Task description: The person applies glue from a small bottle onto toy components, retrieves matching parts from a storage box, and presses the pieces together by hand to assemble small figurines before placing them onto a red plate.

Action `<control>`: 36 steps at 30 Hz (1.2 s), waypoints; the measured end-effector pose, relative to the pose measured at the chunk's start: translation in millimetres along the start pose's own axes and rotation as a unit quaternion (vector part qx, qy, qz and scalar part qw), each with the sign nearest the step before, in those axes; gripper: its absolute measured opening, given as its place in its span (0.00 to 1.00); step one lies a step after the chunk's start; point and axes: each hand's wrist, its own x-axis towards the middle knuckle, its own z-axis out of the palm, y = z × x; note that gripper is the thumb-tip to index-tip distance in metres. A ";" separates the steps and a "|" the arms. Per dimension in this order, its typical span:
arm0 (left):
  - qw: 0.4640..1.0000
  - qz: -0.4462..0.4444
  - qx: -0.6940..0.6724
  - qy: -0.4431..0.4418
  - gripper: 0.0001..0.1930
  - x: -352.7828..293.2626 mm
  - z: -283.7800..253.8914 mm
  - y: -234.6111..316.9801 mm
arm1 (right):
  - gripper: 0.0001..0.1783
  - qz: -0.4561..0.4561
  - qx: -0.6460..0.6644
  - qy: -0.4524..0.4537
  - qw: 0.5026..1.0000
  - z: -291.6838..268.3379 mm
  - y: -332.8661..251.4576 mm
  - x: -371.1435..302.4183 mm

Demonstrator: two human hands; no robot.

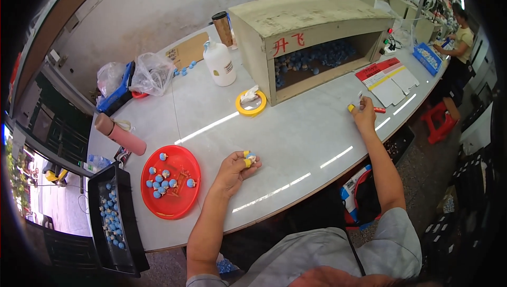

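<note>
My left hand [232, 173], yellow tape around its fingertips, pinches a small blue-and-cream ball-shaped piece [251, 157] above the table. Farther right, my right hand [364, 116] has its fingers closed, with yellow on one fingertip. A small whitish tip [360, 95] shows above those fingers, and a red stick-like thing [379, 110] juts out beside them. Whether these two are one object I cannot tell. To the left of my left hand, a round red tray [182, 205] holds several blue balls with cream parts [163, 184].
A black bin [138, 245] of blue pieces stands left. Behind are a pink flask [124, 136], yellow tape roll [242, 108], white bottle [219, 65], brown tumbler [223, 29], and beige box [253, 39] of blue pieces. Flattened cartons [388, 89] lie right. People work beyond.
</note>
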 end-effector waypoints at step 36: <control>0.991 0.099 -0.051 0.076 0.15 3.9 -10.1 -1.9 | 0.12 0.014 0.342 -0.477 0.810 59.5 -202.7 -34.9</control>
